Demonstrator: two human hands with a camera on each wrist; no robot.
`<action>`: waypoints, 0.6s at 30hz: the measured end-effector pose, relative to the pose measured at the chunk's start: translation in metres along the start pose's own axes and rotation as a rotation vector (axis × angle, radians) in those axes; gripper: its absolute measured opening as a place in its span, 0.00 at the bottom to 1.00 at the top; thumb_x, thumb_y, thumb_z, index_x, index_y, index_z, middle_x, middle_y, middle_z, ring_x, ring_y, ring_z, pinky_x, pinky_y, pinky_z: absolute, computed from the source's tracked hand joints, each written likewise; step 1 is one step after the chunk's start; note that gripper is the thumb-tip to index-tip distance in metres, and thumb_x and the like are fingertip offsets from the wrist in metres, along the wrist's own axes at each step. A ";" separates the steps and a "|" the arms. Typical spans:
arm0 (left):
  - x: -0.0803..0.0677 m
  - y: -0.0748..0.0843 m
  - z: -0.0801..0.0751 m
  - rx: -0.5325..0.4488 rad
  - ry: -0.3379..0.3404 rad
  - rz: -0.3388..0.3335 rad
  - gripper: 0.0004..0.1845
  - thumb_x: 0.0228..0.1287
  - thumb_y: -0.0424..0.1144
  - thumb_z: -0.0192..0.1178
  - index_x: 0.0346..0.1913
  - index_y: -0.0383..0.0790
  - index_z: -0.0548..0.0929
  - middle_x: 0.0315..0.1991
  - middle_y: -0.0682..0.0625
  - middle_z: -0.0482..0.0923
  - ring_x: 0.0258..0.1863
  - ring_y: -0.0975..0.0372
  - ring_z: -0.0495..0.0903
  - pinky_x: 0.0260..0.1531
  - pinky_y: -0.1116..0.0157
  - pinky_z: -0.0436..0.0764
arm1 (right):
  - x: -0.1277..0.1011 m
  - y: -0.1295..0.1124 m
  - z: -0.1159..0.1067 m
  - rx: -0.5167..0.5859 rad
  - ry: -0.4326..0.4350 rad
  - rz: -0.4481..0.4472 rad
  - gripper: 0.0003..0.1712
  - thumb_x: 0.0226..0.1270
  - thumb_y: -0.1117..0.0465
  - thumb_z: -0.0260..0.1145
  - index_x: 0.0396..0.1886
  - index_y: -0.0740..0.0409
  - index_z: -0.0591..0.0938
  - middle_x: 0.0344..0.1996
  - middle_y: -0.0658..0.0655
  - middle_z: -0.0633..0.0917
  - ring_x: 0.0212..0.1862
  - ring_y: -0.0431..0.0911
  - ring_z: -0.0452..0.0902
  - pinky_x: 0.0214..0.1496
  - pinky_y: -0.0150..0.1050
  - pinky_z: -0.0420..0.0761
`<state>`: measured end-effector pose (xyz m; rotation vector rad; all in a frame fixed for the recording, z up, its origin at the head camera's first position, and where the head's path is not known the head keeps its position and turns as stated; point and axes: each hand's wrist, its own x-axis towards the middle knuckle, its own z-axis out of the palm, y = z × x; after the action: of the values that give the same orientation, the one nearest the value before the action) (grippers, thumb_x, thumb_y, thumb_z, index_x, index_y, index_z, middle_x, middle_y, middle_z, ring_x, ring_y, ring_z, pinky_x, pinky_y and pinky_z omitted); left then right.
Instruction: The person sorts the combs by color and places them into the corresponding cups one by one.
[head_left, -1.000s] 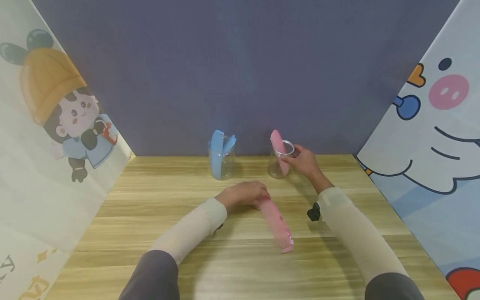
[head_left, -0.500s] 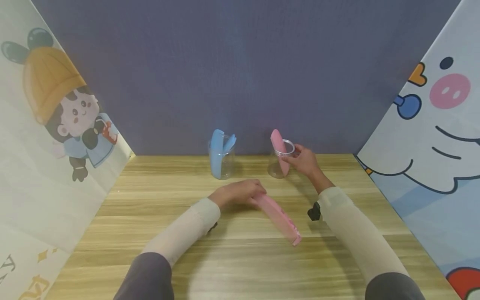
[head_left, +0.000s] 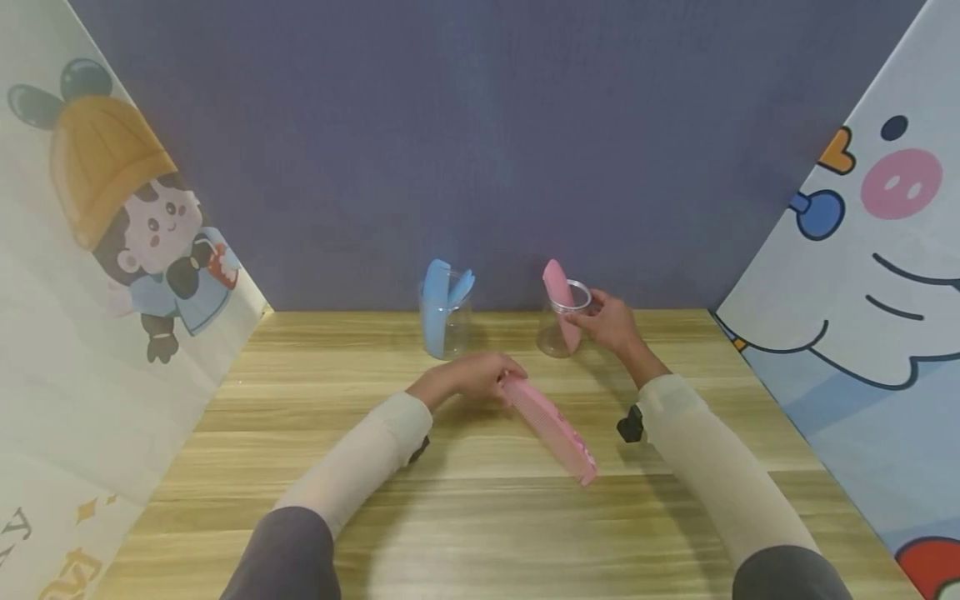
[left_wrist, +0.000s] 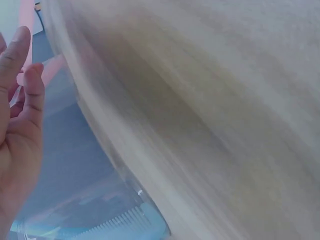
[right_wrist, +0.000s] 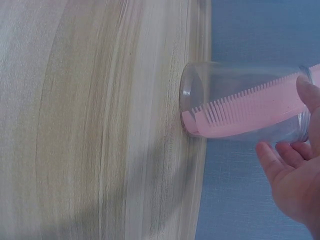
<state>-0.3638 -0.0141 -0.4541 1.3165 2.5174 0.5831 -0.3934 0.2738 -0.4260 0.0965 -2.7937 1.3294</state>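
Note:
My left hand (head_left: 476,375) pinches one end of a pink comb (head_left: 551,429) above the middle of the table. The comb slants toward the front right, teeth on its left side. In the left wrist view the fingers hide part of it. At the back, my right hand (head_left: 611,323) grips the rim of a clear cup (right_wrist: 200,77) between thumb and fingers. Another pink comb (right_wrist: 250,105) leans inside that cup, its upper end above the rim. The cup stands upright on the table.
Left of it stands a second clear cup (head_left: 456,333) with blue combs (head_left: 435,304) in it. A dark panel (head_left: 480,150) rises behind the wooden table (head_left: 465,517). Printed panels (head_left: 60,350) flank both sides.
My left hand has shifted slightly left and back, and its comb has turned so the free end points farther right. My right hand stays on the cup.

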 end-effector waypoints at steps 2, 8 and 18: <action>0.000 -0.001 -0.003 -0.022 0.012 0.005 0.30 0.55 0.39 0.77 0.63 0.39 0.83 0.52 0.48 0.87 0.42 0.65 0.80 0.45 0.69 0.81 | 0.000 0.000 0.000 0.005 0.001 0.000 0.52 0.63 0.42 0.74 0.77 0.64 0.64 0.71 0.70 0.73 0.68 0.63 0.74 0.64 0.57 0.81; -0.001 -0.005 -0.015 -0.140 0.057 -0.022 0.32 0.53 0.41 0.78 0.63 0.40 0.83 0.44 0.49 0.88 0.35 0.68 0.74 0.36 0.74 0.77 | 0.001 0.000 0.000 -0.005 0.010 -0.001 0.51 0.64 0.42 0.74 0.76 0.65 0.65 0.69 0.70 0.74 0.68 0.63 0.75 0.63 0.57 0.82; -0.003 -0.004 -0.029 -0.299 0.150 -0.033 0.30 0.50 0.38 0.80 0.59 0.38 0.86 0.51 0.45 0.88 0.37 0.68 0.76 0.37 0.75 0.78 | 0.000 0.001 0.001 -0.002 0.023 -0.008 0.48 0.64 0.44 0.74 0.75 0.66 0.67 0.67 0.70 0.77 0.66 0.63 0.76 0.63 0.57 0.82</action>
<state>-0.3766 -0.0258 -0.4301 1.1577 2.4373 1.0393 -0.3938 0.2735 -0.4276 0.0921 -2.7729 1.3167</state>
